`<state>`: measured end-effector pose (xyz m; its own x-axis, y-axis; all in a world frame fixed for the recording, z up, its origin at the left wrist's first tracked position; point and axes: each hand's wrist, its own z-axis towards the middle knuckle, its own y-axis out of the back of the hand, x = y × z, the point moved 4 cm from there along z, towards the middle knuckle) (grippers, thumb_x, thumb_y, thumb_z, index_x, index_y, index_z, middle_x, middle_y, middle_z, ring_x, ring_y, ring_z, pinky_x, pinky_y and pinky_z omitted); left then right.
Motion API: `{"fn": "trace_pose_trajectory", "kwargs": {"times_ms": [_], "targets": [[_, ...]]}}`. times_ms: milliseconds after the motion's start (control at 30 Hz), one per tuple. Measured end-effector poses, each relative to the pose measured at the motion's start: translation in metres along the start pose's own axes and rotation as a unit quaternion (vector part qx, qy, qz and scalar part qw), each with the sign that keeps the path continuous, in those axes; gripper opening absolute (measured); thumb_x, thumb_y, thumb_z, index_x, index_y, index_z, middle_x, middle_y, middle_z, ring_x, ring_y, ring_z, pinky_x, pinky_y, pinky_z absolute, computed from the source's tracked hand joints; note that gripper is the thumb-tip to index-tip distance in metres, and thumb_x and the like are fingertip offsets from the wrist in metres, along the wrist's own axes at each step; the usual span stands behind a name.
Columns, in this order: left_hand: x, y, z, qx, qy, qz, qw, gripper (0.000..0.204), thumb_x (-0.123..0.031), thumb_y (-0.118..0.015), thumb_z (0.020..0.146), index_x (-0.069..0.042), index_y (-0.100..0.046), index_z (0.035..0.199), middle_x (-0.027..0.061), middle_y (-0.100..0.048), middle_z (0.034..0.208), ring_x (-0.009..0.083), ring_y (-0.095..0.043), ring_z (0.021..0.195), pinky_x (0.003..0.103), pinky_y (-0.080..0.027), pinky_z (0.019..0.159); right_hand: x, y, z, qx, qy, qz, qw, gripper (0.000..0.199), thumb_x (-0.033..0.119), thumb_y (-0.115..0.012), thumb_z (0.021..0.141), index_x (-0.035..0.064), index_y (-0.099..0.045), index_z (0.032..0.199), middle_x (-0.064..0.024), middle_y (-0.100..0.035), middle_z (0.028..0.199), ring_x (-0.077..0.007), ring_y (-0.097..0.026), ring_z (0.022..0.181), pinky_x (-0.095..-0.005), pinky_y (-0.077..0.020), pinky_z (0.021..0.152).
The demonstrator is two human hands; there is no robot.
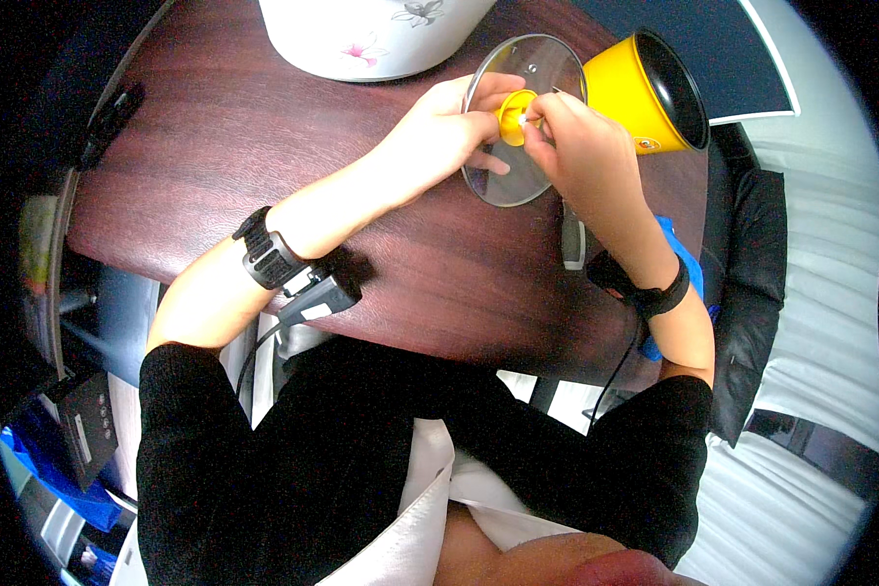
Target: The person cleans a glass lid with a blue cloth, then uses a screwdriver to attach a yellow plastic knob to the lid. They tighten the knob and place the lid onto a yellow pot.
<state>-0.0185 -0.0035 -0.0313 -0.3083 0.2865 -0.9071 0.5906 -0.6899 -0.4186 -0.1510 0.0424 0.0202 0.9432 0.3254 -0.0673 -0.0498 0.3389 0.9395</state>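
A clear round glass lid (518, 184) with a rim is held up over the table, tilted on its edge. My left hand (462, 119) is closed on it; its fingers show through the glass and its thumb rests by a yellow knob (511, 119) at the lid's middle. My right hand (584, 140) pinches at the knob's centre, thumb against fingertips. A tiny whitish spot shows at that pinch, too small to name. Just beyond the right hand, a yellow pot (627, 93) with a black inside lies on its side.
A white bowl-shaped vessel with flower prints (376, 39) stands at the far edge of the dark wood table (225, 146). A grey-black device with a cable (319, 301) hangs at my left wrist. Something blue (687, 256) lies by my right forearm, and black padding (757, 254) is at the right.
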Motion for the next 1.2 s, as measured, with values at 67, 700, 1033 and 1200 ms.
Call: {"fn": "trace_pose_trajectory", "kwargs": {"times_ms": [67,700,1033,1200], "targets": [[-0.001,0.000,0.000,-0.003,0.008,0.012,1.000,0.049,-0.005,-0.046,0.089,0.003,-0.039,0.137,0.0136,-0.050,0.133,0.0211,-0.053,0.118,0.034,-0.055,0.085,0.000,0.001,0.002,0.005,0.026,-0.015,1.000,0.014,0.018,-0.064,0.080,0.0092,-0.054,0.083,-0.0080,-0.059,0.075,-0.0278,-0.064,0.069,-0.0376,-0.0523,0.060],[0.006,0.007,0.007,0.006,0.032,-0.152,0.988,0.055,0.000,-0.043,0.079,0.005,-0.039,0.134,0.0178,-0.050,0.131,0.0294,-0.055,0.115,0.048,-0.055,0.088,-0.081,0.029,-0.045,0.060,-0.216,0.141,0.964,0.009,0.010,-0.067,0.082,0.0032,-0.063,0.087,-0.0093,-0.057,0.063,-0.0101,-0.054,0.056,-0.0275,-0.0458,0.056],[0.012,0.006,0.010,0.052,0.043,-0.197,0.978,0.061,-0.004,-0.045,0.078,0.005,-0.036,0.138,0.0218,-0.050,0.132,0.0346,-0.055,0.116,0.055,-0.050,0.093,-0.123,-0.022,-0.086,0.129,-0.199,0.157,0.959,0.007,0.009,-0.065,0.081,0.0052,-0.060,0.079,-0.0096,-0.056,0.061,-0.0193,-0.057,0.055,-0.0322,-0.0459,0.054],[0.002,0.000,0.008,0.055,0.051,-0.190,0.979,0.065,-0.006,-0.043,0.076,0.006,-0.034,0.139,0.0232,-0.045,0.138,0.0385,-0.051,0.121,0.058,-0.048,0.094,-0.109,-0.031,-0.059,-0.005,-0.100,0.144,0.984,0.008,0.012,-0.063,0.085,0.0051,-0.059,0.083,-0.0138,-0.057,0.065,-0.0273,-0.058,0.055,-0.0376,-0.0466,0.055]]}}
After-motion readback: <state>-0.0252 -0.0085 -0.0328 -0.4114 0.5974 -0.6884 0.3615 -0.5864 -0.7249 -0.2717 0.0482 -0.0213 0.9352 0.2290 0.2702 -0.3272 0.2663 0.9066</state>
